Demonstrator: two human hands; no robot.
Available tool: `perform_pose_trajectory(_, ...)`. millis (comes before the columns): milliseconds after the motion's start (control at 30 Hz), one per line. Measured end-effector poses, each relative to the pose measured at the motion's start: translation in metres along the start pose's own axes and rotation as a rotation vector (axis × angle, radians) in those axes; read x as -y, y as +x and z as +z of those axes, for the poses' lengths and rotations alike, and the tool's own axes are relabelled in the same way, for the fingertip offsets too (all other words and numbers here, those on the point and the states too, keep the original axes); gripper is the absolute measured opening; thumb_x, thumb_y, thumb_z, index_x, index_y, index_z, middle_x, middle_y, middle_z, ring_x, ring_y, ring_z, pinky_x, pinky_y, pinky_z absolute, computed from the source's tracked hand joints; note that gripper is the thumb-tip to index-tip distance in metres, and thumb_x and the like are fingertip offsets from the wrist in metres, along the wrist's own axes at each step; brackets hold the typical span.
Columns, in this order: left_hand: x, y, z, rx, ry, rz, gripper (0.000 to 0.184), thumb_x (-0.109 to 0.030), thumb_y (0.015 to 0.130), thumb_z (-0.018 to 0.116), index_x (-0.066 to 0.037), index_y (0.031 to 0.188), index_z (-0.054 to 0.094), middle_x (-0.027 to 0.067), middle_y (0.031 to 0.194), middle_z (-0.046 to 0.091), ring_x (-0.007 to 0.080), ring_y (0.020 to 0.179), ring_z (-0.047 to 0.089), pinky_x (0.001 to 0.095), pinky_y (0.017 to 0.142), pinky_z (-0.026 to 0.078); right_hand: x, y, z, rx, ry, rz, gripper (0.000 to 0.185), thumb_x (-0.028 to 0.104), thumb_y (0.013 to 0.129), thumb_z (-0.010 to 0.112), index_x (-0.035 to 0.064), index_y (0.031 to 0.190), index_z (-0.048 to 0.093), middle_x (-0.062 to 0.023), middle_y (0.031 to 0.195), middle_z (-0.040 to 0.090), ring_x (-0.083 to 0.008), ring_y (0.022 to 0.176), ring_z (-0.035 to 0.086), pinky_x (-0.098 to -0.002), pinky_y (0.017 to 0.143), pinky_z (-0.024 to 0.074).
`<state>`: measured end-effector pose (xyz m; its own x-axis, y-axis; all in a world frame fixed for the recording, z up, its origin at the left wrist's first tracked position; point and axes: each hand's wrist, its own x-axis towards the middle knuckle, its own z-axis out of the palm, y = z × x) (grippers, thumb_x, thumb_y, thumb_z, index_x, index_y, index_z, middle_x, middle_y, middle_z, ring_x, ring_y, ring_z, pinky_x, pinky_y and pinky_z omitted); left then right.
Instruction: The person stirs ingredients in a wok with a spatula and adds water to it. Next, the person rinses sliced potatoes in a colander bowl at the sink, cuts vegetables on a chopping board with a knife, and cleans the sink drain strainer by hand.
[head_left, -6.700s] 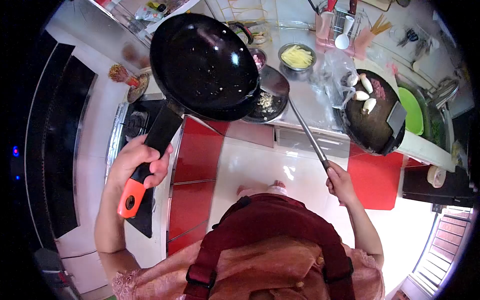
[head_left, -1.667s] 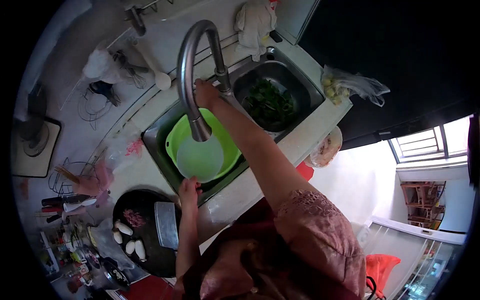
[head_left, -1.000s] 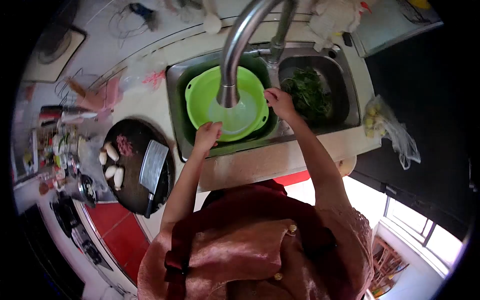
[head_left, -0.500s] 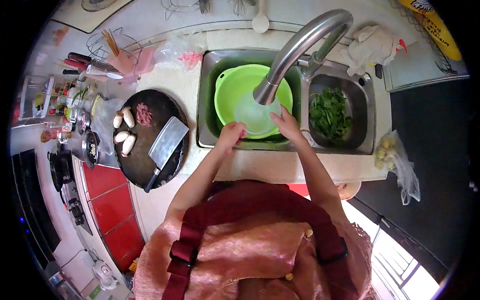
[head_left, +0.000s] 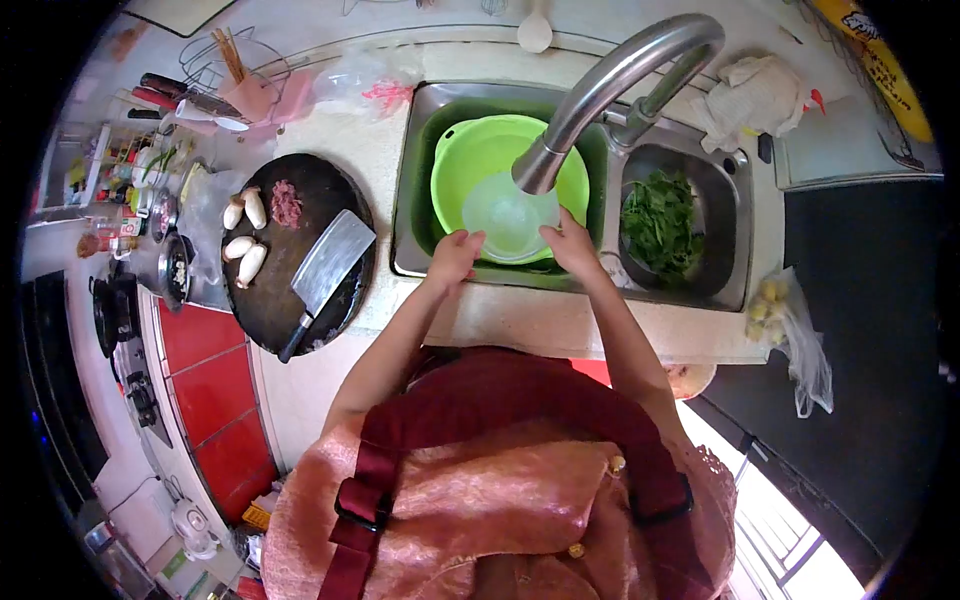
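Observation:
A pale, see-through bowl point(head_left: 497, 222) is held under the spout of the steel faucet point(head_left: 541, 165), over a bright green basin point(head_left: 455, 165) in the larger sink. My left hand point(head_left: 457, 257) grips the bowl's near left rim. On its right side, my right hand point(head_left: 570, 245) has thumb and fingers closed on the rim. Whether water is running from the spout is hard to make out. Leafy greens point(head_left: 660, 225) lie in the smaller sink to the right.
On the left, a round chopping board point(head_left: 275, 285) carries a cleaver point(head_left: 335, 262), several white mushrooms point(head_left: 252, 265) and minced meat point(head_left: 286, 204). A plastic bag of yellowish-green produce point(head_left: 768, 312) sits at the counter's right edge. A cloth point(head_left: 745, 100) lies behind the sinks.
The bowl has tilted or shifted slightly left, and more of its round face shows beneath the spout. My left hand has moved a little left. The whole view has shifted slightly.

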<state>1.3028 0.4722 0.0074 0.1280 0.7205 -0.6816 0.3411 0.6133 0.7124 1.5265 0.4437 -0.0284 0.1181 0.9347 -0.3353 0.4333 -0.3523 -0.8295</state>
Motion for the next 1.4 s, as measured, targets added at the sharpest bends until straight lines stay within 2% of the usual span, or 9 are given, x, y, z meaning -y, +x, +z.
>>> perform_pose_trajectory(233, -0.002, -0.004, 0.001, 0.003, 0.001, 0.011, 0.06, -0.036, 0.082, 0.059, 0.008, 0.12, 0.047, 0.0079, 0.083, 0.057, 0.0152, 0.068, 0.053, 0.0284, 0.055, 0.045, -0.006, -0.002, 0.0, 0.0, 0.015, -0.011, 0.057, 0.03, 0.081, 0.057, 0.0059, 0.129, 0.039, -0.0193, 0.108, 0.06, -0.0325, 0.089, 0.062, -0.0395, 0.081, 0.0471)
perform_pose_trajectory(333, 0.005, 0.001, -0.002, 0.038, 0.065, 0.046, 0.047, -0.034, 0.081, 0.059, 0.003, 0.11, 0.054, 0.0062, 0.088, 0.058, 0.0139, 0.079, 0.056, 0.0282, 0.057, 0.048, 0.005, -0.005, -0.005, 0.006, 0.005, -0.019, 0.053, 0.032, 0.081, 0.058, 0.0051, 0.125, 0.043, -0.0189, 0.105, 0.061, -0.0322, 0.089, 0.062, -0.039, 0.08, 0.0474)
perform_pose_trajectory(600, 0.02, 0.003, -0.001, -0.068, 0.055, 0.153, 0.029, -0.029, 0.081, 0.058, -0.005, 0.098, 0.059, 0.0015, 0.079, 0.058, 0.0119, 0.071, 0.055, 0.0268, 0.054, 0.046, -0.006, 0.024, -0.007, -0.112, -0.022, -0.061, 0.042, 0.038, 0.085, 0.056, 0.0032, 0.109, 0.056, -0.016, 0.092, 0.065, -0.0284, 0.083, 0.063, -0.0371, 0.074, 0.0481)
perform_pose_trajectory(800, 0.009, -0.006, -0.006, -0.041, -0.011, 0.087, 0.029, -0.029, 0.081, 0.057, -0.006, 0.098, 0.06, 0.0005, 0.08, 0.059, 0.0107, 0.075, 0.055, 0.027, 0.057, 0.046, 0.026, 0.016, -0.019, -0.159, 0.314, 0.101, 0.037, 0.037, 0.09, 0.047, 0.0034, 0.1, 0.059, -0.0178, 0.091, 0.063, -0.0327, 0.084, 0.062, -0.0389, 0.072, 0.0473)
perform_pose_trajectory(933, 0.005, -0.005, -0.008, -0.026, -0.029, 0.064, 0.027, -0.029, 0.082, 0.057, -0.007, 0.096, 0.061, -0.0001, 0.082, 0.059, 0.0098, 0.075, 0.055, 0.0269, 0.057, 0.047, -0.002, 0.05, -0.03, -0.221, -0.016, -0.06, 0.035, 0.035, 0.09, 0.046, 0.0043, 0.099, 0.059, -0.0181, 0.093, 0.063, -0.0339, 0.088, 0.06, -0.0404, 0.074, 0.0467)
perform_pose_trajectory(1000, -0.002, -0.009, -0.006, -0.025, -0.041, 0.068, 0.026, -0.028, 0.081, 0.057, -0.005, 0.094, 0.06, 0.0016, 0.08, 0.059, 0.0104, 0.075, 0.055, 0.0263, 0.055, 0.045, 0.029, 0.05, -0.049, -0.311, -0.146, -0.194, 0.034, 0.034, 0.09, 0.046, 0.0044, 0.099, 0.059, -0.0179, 0.091, 0.063, -0.0335, 0.087, 0.061, -0.0412, 0.075, 0.0465)
perform_pose_trajectory(1133, -0.002, -0.008, -0.004, -0.029, -0.043, 0.052, 0.023, -0.028, 0.08, 0.057, -0.007, 0.09, 0.06, 0.0006, 0.078, 0.058, 0.0096, 0.074, 0.055, 0.0255, 0.054, 0.045, 0.06, 0.069, -0.071, -0.478, -0.623, -0.363, 0.032, 0.035, 0.087, 0.05, 0.0099, 0.105, 0.059, -0.01, 0.104, 0.06, -0.0321, 0.101, 0.054, -0.0429, 0.085, 0.0429)
perform_pose_trajectory(1233, -0.009, -0.014, -0.003, -0.016, -0.073, 0.044, 0.022, -0.029, 0.08, 0.058, -0.008, 0.084, 0.059, -0.0003, 0.076, 0.056, 0.0086, 0.073, 0.054, 0.0253, 0.054, 0.044, 0.081, 0.083, -0.084, -0.48, -0.9, -0.65, 0.032, 0.03, 0.081, 0.055, 0.0127, 0.108, 0.057, -0.0059, 0.114, 0.055, -0.0287, 0.112, 0.046, -0.044, 0.089, 0.04)
perform_pose_trajectory(1400, -0.01, -0.01, -0.008, 0.031, -0.082, 0.07, 0.02, -0.028, 0.08, 0.057, -0.008, 0.079, 0.058, -0.0009, 0.074, 0.056, 0.0084, 0.072, 0.053, 0.0247, 0.055, 0.045, 0.093, 0.1, -0.078, -0.365, -0.928, -0.663, 0.032, 0.022, 0.08, 0.056, 0.012, 0.109, 0.06, -0.0089, 0.118, 0.055, -0.0278, 0.114, 0.046, -0.043, 0.094, 0.0366)
